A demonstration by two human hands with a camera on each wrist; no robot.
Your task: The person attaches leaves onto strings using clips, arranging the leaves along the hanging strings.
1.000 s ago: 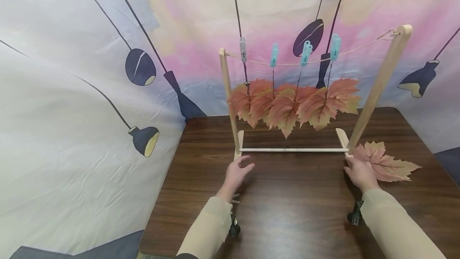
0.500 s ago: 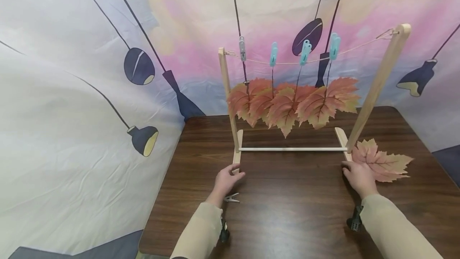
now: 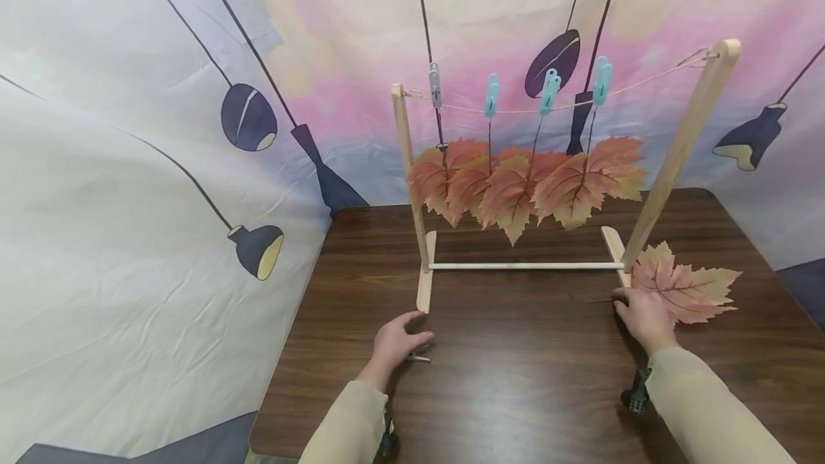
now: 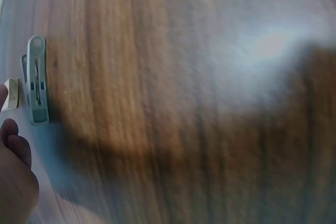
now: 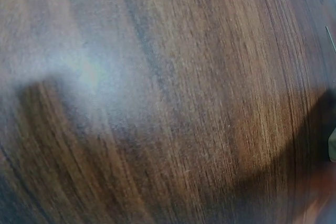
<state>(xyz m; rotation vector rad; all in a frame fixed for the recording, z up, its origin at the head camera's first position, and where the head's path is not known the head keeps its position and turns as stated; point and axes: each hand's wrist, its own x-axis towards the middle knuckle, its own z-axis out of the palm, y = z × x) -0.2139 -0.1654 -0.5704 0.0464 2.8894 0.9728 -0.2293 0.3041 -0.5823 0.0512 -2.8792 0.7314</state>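
My left hand (image 3: pixel 394 342) hovers with loosely bent fingers at a pale grey clothespin (image 4: pixel 38 82) on the table, thumb and fingers apart. In the left wrist view the fingertips are just beside the clothespin. My right hand (image 3: pixel 647 319) pinches the stem of an orange-yellow maple leaf (image 3: pixel 690 291); the thin stem tip (image 3: pixel 599 301) pokes out left of the fingers. The leaf blade spreads to the right of the hand, by the right foot of a wooden drying rack (image 3: pixel 670 163). The right wrist view shows mostly bare tabletop.
Several maple leaves (image 3: pixel 512 195) hang on the rack's string, held by blue clothespins (image 3: pixel 549 93) and a grey clothespin (image 3: pixel 435 86). A white rod (image 3: pixel 525 266) joins the rack's feet low across the table (image 3: pixel 515 378). Behind stands a painted cloth backdrop (image 3: pixel 348 34).
My left hand has moved down and left, from the rack's left foot to the loose clothespin. My right hand has shifted slightly, the leaf has slid left, and its stem tip now shows.
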